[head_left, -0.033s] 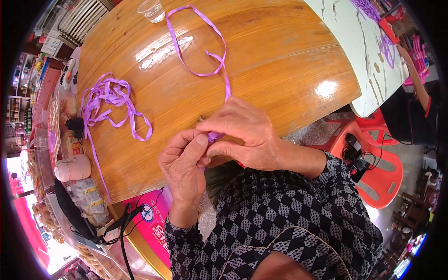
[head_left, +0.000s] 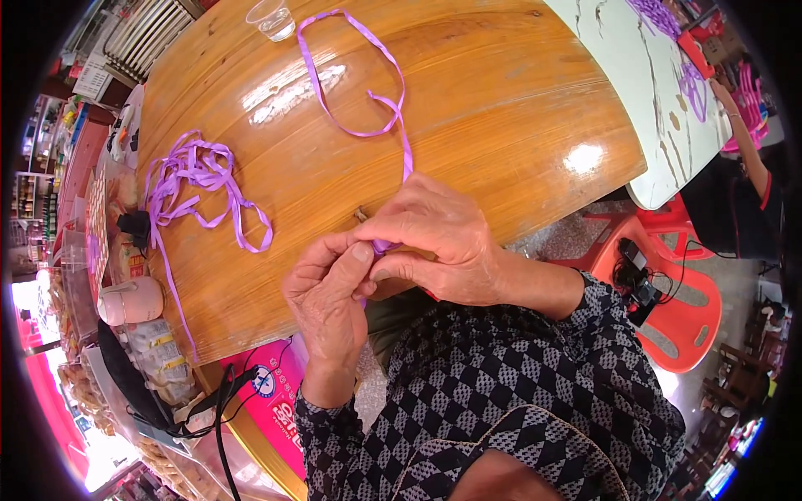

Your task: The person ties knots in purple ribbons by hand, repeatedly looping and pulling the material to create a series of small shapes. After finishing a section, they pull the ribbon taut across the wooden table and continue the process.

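free: bare wooden table (head_left: 518, 108) centre and right | obstacles: looped purple ribbon (head_left: 355, 75) ahead, tangled ribbon pile (head_left: 196, 179) left, plastic cup (head_left: 271, 17) at far edge

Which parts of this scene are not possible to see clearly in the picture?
- Head view: the end of the purple ribbon is hidden between the left hand and right hand.
- Head view: the clear cup is cut off by the top edge.
- Head view: the shelf goods are too small and bent.
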Demonstrator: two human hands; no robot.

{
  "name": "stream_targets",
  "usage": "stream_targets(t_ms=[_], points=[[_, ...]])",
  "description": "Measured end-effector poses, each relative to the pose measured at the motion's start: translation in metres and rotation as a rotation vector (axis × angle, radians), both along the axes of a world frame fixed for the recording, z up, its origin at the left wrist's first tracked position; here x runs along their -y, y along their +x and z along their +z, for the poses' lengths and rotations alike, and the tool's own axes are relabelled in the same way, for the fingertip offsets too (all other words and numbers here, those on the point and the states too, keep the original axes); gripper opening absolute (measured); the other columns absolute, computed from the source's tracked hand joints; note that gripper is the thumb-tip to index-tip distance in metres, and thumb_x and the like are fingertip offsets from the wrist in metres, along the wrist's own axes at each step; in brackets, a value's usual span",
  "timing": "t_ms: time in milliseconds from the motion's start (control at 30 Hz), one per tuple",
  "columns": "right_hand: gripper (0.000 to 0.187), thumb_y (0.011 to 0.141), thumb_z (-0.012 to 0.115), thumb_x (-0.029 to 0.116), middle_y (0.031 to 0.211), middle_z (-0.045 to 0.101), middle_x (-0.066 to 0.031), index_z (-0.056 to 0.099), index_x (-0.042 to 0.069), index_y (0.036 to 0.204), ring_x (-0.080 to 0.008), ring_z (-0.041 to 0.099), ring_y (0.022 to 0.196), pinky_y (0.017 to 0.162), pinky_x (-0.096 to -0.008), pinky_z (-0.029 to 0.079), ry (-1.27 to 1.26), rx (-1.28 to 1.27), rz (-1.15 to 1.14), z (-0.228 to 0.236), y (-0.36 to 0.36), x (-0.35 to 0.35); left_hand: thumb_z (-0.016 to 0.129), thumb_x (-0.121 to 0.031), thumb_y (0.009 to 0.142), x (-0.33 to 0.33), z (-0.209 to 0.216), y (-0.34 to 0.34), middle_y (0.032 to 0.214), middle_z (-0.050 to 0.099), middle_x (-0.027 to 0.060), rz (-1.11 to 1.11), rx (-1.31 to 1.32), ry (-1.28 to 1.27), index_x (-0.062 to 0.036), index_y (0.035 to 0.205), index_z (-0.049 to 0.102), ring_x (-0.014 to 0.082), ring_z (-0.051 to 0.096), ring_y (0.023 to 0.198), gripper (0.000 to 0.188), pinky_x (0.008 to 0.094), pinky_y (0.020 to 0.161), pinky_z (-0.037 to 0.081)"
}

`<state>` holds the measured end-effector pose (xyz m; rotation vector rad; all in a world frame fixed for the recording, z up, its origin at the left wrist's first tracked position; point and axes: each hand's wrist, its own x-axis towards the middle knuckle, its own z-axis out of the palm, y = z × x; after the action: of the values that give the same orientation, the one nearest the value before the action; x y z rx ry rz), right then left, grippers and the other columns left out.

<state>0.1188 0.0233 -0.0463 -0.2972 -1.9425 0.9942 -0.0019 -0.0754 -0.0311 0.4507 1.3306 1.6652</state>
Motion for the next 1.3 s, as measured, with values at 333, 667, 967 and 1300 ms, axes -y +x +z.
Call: stream_targets(t_ms=[333,667,967,1300], points=[[0.022,0.065,0.072,0.001,0.077,0.059,-0.0078,0.064,0.002,0.085,-0.0217,0.056,0.070,0.059,-0.0301,0.043,0.030,0.011,0.022,-0.002,0.006,-0.005,0.062,-0.006,0.080,0.006,0.003,-0.007,0.068,0.061,0.0053,-0.115,-0.075,-0.025,0.0044,0.083,0.062,0.0057,0.046,0.053,0.011,0.0176,0.049,0.034],[0.027,0.065,0.072,0.003,0.078,0.059,-0.0087,0.061,0.001,0.090,-0.0227,0.056,0.072,0.061,-0.0312,0.044,-0.019,0.036,0.088,-0.002,0.009,-0.005,0.064,-0.009,0.080,0.002,0.018,-0.001,0.068,0.060,0.0053,-0.148,-0.200,-0.127,0.0033,0.085,0.062,0.0066,0.052,0.059,0.014,0.0175,0.053,0.038],[0.027,0.069,0.070,0.003,0.085,0.059,-0.0082,0.059,0.000,0.093,-0.0220,0.057,0.076,0.067,-0.0299,0.046,-0.168,0.071,0.115,0.000,0.016,-0.003,0.065,-0.007,0.079,0.004,0.003,-0.009,0.064,0.058,0.0047,-0.167,-0.076,-0.064,0.0047,0.086,0.061,0.0068,0.048,0.053,0.014,0.0169,0.048,0.033],[0.016,0.076,0.062,-0.001,0.083,0.059,-0.0081,0.060,-0.001,0.092,-0.0182,0.058,0.076,0.068,-0.0275,0.046,-0.119,0.113,0.113,-0.003,0.017,-0.005,0.064,-0.006,0.079,-0.001,0.005,-0.003,0.062,0.057,0.0025,-0.151,-0.124,-0.060,0.0030,0.081,0.063,0.0057,0.045,0.049,0.009,0.0170,0.045,0.029]])
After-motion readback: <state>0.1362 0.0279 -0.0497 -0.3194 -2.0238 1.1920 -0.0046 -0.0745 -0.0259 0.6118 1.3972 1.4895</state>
